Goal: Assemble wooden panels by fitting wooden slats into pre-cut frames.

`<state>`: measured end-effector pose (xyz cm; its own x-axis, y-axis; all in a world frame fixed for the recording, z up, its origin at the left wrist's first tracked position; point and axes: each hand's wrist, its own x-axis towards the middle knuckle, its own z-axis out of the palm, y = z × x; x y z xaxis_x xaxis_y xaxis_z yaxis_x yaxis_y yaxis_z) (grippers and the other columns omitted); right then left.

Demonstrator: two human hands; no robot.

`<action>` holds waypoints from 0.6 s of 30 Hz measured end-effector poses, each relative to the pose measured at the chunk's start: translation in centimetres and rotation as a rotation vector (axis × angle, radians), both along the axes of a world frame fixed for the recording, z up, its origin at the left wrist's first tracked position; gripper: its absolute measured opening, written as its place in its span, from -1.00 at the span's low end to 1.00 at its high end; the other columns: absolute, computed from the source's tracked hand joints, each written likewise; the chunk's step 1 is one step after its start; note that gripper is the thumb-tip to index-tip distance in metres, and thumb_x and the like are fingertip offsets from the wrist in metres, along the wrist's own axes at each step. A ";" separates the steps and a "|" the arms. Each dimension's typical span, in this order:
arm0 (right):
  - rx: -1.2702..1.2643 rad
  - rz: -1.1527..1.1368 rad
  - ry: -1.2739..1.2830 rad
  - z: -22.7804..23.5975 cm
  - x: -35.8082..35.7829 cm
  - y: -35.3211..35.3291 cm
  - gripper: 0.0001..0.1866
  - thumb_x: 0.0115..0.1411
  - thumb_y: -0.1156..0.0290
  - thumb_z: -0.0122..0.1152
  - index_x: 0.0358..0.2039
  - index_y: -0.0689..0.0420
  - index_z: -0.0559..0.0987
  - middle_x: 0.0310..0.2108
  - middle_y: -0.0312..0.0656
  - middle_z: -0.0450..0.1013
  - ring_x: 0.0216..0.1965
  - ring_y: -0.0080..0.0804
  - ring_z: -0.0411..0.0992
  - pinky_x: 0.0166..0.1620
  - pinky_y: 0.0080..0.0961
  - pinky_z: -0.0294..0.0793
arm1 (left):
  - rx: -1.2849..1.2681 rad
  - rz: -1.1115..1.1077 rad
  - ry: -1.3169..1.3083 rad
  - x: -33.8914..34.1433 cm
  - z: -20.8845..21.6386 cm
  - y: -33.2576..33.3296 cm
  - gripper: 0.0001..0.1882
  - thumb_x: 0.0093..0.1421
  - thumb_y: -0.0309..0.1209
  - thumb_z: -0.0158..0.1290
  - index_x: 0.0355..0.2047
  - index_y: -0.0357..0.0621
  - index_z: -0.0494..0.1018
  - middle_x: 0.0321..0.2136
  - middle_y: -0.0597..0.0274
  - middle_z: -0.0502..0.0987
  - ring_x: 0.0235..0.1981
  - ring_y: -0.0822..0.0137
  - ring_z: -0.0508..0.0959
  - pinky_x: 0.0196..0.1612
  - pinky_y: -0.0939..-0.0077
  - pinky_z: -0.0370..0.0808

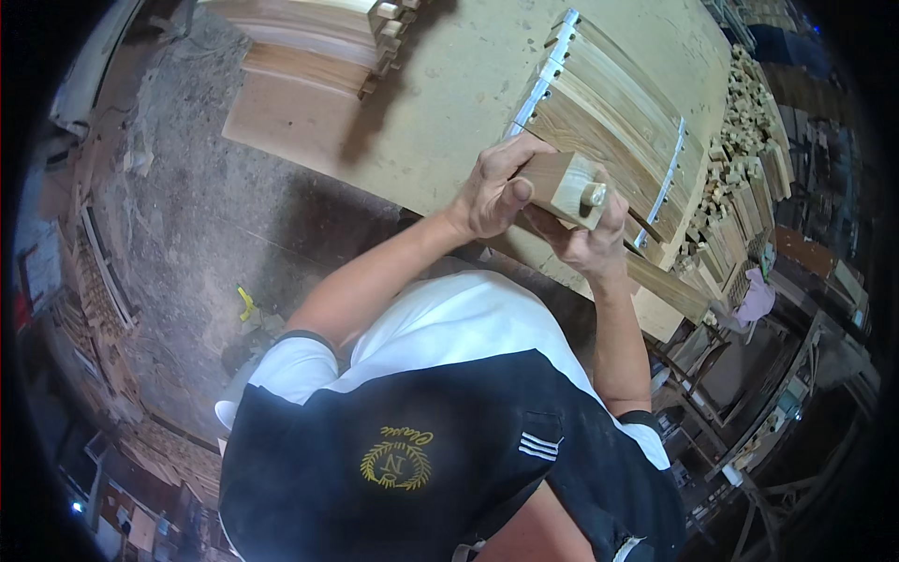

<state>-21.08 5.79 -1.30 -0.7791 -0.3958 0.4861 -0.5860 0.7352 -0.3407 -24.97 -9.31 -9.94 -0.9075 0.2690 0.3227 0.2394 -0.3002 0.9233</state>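
Hanging over the near edge of the worktop [449, 122], the wooden block [547, 178] is clasped by left hand [496, 187] and right hand [597, 245]; a fingertip slip could drop it, denting the slats [618, 126]. Its peg [594, 194] points up toward the person [449, 403], the long axis seemingly running down and away.

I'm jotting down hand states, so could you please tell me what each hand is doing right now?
Left hand: closed, holding the wooden block.
Right hand: closed, holding the same block near its pegged end.
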 end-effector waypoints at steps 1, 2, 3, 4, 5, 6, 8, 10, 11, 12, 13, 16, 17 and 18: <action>-0.049 -0.002 -0.041 -0.4 -0.2 0.4 -0.27 -0.17 0.29 0.61 -0.02 0.26 0.43 -0.21 0.01 0.52 -0.26 -0.05 0.58 -0.20 -0.28 0.57 | 0.045 0.092 -0.015 0.0 -0.1 1.3 0.01 0.12 0.54 -0.33 -0.31 -0.34 0.47 -0.42 -0.01 0.50 -0.36 0.09 0.54 -0.26 0.31 0.45; -0.100 -0.006 -0.081 -0.6 -0.4 0.6 -0.29 -0.18 0.30 0.60 -0.04 0.25 0.45 -0.21 0.00 0.53 -0.25 -0.05 0.58 -0.19 -0.29 0.57 | 0.003 0.126 -0.016 -0.2 -0.7 1.9 0.01 0.11 0.55 -0.33 -0.31 -0.33 0.48 -0.44 0.00 0.50 -0.39 0.09 0.54 -0.29 0.31 0.45; -0.181 -0.007 -0.095 -1.2 -0.8 1.1 -0.32 -0.19 0.30 0.59 -0.06 0.25 0.47 -0.21 -0.02 0.53 -0.25 -0.05 0.58 -0.19 -0.29 0.58 | -0.039 0.157 -0.016 -0.3 -1.3 2.4 0.01 0.11 0.55 -0.33 -0.32 -0.32 0.48 -0.45 0.01 0.50 -0.41 0.09 0.54 -0.31 0.32 0.44; -0.209 -0.008 -0.142 -1.5 -1.2 1.7 -0.32 -0.19 0.29 0.59 -0.06 0.24 0.47 -0.20 -0.02 0.54 -0.25 -0.05 0.58 -0.18 -0.29 0.58 | -0.076 0.188 -0.015 -0.8 -2.4 3.2 0.01 0.10 0.56 -0.34 -0.33 -0.31 0.48 -0.47 0.02 0.49 -0.44 0.10 0.54 -0.34 0.32 0.44; -0.244 0.009 -0.185 -2.0 -1.9 2.3 -0.32 -0.19 0.28 0.58 -0.06 0.23 0.48 -0.20 -0.02 0.54 -0.25 -0.04 0.57 -0.18 -0.29 0.58 | -0.068 0.253 0.012 -1.1 -3.1 4.0 0.02 0.08 0.58 -0.35 -0.34 -0.29 0.49 -0.50 0.04 0.49 -0.47 0.10 0.53 -0.38 0.32 0.44; -0.278 0.020 -0.227 -2.5 -2.6 3.0 -0.32 -0.19 0.27 0.58 -0.06 0.23 0.48 -0.19 -0.02 0.54 -0.25 -0.04 0.57 -0.17 -0.29 0.58 | -0.082 0.265 0.003 -1.2 -3.8 4.6 0.02 0.07 0.58 -0.36 -0.35 -0.28 0.49 -0.51 0.05 0.49 -0.47 0.09 0.54 -0.39 0.31 0.44; -0.354 0.044 -0.239 -3.7 -2.9 4.5 -0.32 -0.19 0.26 0.58 -0.06 0.22 0.48 -0.19 -0.02 0.54 -0.24 -0.03 0.57 -0.16 -0.29 0.57 | -0.082 0.290 0.014 -1.8 -4.5 5.5 -0.05 0.09 0.53 -0.29 -0.37 -0.27 0.49 -0.52 0.07 0.48 -0.48 0.13 0.53 -0.40 0.33 0.44; -0.493 0.013 -0.253 -3.1 -2.6 5.5 -0.33 -0.18 0.25 0.58 -0.06 0.20 0.48 -0.18 -0.01 0.53 -0.21 -0.03 0.56 -0.13 -0.27 0.57 | -0.152 0.299 -0.002 -1.6 -4.2 7.1 -0.22 0.10 0.35 -0.13 -0.39 -0.26 0.49 -0.53 0.12 0.48 -0.49 0.23 0.51 -0.40 0.38 0.43; -0.486 0.026 -0.253 -2.5 -2.8 6.2 -0.31 -0.16 0.27 0.57 -0.03 0.24 0.46 -0.16 0.02 0.53 -0.19 -0.03 0.56 -0.12 -0.27 0.57 | -0.237 0.303 -0.001 -1.9 -3.2 7.5 -0.32 0.08 0.24 -0.05 -0.39 -0.26 0.49 -0.53 0.14 0.48 -0.49 0.28 0.50 -0.40 0.42 0.42; -0.483 0.044 -0.254 -1.8 -2.8 7.0 -0.29 -0.15 0.30 0.55 0.01 0.27 0.44 -0.14 0.05 0.52 -0.18 -0.03 0.56 -0.12 -0.28 0.57 | -0.166 0.259 -0.042 -2.0 -2.7 7.9 -0.51 0.03 0.01 0.05 -0.40 -0.26 0.49 -0.50 0.17 0.48 -0.47 0.35 0.49 -0.38 0.47 0.41; -0.494 0.017 -0.288 -0.8 -2.6 7.7 -0.28 -0.14 0.29 0.55 0.03 0.27 0.44 -0.13 0.05 0.52 -0.15 0.00 0.55 -0.09 -0.27 0.56 | -0.119 0.264 -0.033 -1.8 -3.0 8.3 -0.56 0.03 -0.05 0.09 -0.39 -0.25 0.49 -0.48 0.18 0.50 -0.44 0.33 0.51 -0.35 0.44 0.43; -0.476 -0.087 -0.371 -0.3 -0.5 10.9 -0.22 -0.10 0.25 0.54 0.12 0.26 0.41 -0.03 0.10 0.48 -0.01 0.06 0.49 0.03 -0.25 0.50 | -0.377 0.418 0.279 -1.4 -6.3 9.4 -0.70 0.02 -0.26 0.20 -0.29 -0.18 0.59 -0.36 0.10 0.60 -0.33 0.12 0.61 -0.25 0.34 0.53; -0.481 -0.176 -0.468 0.0 1.5 12.5 -0.20 -0.08 0.24 0.53 0.15 0.26 0.39 0.02 0.12 0.45 0.05 0.03 0.45 0.06 -0.23 0.47 | 0.048 0.205 -0.147 -0.9 -4.0 10.1 -0.65 0.06 -0.20 0.18 -0.27 -0.22 0.57 -0.34 0.11 0.59 -0.32 0.16 0.60 -0.22 0.33 0.54; -0.477 -0.316 -0.564 0.3 4.3 14.9 -0.18 -0.06 0.23 0.51 0.19 0.25 0.38 0.08 0.13 0.41 0.11 0.00 0.41 0.10 -0.22 0.44 | 0.578 0.120 -0.604 -0.4 -2.1 11.8 -0.60 0.10 -0.15 0.15 -0.24 -0.26 0.55 -0.33 0.13 0.58 -0.30 0.20 0.60 -0.19 0.31 0.54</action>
